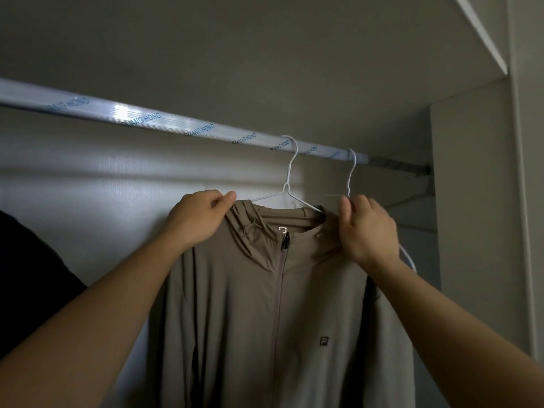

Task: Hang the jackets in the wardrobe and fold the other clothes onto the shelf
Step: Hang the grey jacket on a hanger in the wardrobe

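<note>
Wardrobe interior, with a pale back panel [88, 187] and a side panel [471, 201]. A rail [147, 119] wrapped in printed film runs from the upper left to the side panel, and 2 white wire hangers hook over it near that end. Hanger 1 [290, 169] carries the taupe zip jacket [250, 304], which hangs front-facing below the rail, zipped to the collar. The left hand [197, 219] pinches hood fabric at one shoulder, thumb against forefinger. The right hand [365, 228] is at the opposite shoulder — the neck of hanger 2 [351, 172] enters between its thumb and fingers, which pinch that wire just beside the collar. Hanger 2's arms are mostly hidden behind the right wrist. Dark shape [29, 275] at the left edge — cut off, not identifiable. The jacket's lower part runs out of frame.
</note>
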A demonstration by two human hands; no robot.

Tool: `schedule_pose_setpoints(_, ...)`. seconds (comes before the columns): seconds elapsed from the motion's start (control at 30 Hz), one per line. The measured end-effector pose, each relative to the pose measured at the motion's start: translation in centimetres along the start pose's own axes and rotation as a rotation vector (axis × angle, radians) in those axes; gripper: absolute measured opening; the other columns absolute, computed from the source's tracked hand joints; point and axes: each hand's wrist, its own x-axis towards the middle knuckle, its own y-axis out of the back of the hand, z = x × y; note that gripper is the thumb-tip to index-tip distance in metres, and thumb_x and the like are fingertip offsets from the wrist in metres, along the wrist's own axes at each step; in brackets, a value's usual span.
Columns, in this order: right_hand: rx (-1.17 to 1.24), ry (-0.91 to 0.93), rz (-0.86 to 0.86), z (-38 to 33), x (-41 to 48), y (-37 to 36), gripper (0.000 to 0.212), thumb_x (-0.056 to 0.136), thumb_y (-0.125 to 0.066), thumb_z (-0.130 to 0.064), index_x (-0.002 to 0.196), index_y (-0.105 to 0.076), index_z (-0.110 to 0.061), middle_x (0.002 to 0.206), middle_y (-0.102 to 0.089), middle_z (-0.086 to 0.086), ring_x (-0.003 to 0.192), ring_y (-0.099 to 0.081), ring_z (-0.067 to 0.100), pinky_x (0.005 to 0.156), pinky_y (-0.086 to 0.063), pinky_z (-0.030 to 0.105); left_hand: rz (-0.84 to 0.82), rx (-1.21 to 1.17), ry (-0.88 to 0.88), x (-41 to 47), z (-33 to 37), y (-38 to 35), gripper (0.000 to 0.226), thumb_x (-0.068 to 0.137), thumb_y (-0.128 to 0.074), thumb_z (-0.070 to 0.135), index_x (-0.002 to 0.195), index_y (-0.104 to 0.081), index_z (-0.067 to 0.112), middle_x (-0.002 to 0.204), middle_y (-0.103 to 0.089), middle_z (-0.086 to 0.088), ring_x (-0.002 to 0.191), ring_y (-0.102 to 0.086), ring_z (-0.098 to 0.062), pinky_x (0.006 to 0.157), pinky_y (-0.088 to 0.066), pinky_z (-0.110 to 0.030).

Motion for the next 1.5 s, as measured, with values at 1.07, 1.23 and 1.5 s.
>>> schedule_pose_setpoints(1.07,0.935,-0.273,-0.464,-3.2,6.6,5.0,0.026,0.105,-0.052,-0.026,0.104,-0.068,-0.005,0.087,-0.065,0.011,0.08,-0.062,0.023,0.075,-0.05,0.037,-0.235,-0.516,0.111,1.8,16.0,-8.8,0.022,0.074,-0.079,0.029,0.071,-0.064,0.013,0.069,-0.062,-0.004,0.068,-0.059,-0.024,0.055,-0.035,-0.027)
schedule_pose_setpoints(1.23,0.221,-0.051,-0.357,1.6,5.2,3.4,0.035,0.104,-0.047,-0.037,0.087,-0.069,-0.016,0.085,-0.07,0.003,0.08,-0.064,0.024,0.076,-0.053,0.034,-0.211,-0.722,0.174,2.3,15.2,-9.1,0.019,0.091,-0.068,0.032,0.099,-0.07,0.015,0.096,-0.072,-0.003,0.094,-0.067,-0.024,0.084,-0.053,-0.032)
schedule_pose_setpoints(1.5,0.178,-0.118,-0.26,6.5,2.4,1.7,0.042,0.109,-0.034,-0.038,0.085,-0.057,-0.011,0.085,-0.062,0.01,0.09,-0.061,0.036,0.083,-0.049,0.044,-0.205,-0.262,-0.031,3.2,14.7,-9.5,0.034,0.102,-0.045,0.039,0.095,-0.062,0.011,0.109,-0.067,-0.012,0.101,-0.061,-0.029,0.083,-0.047,-0.033)
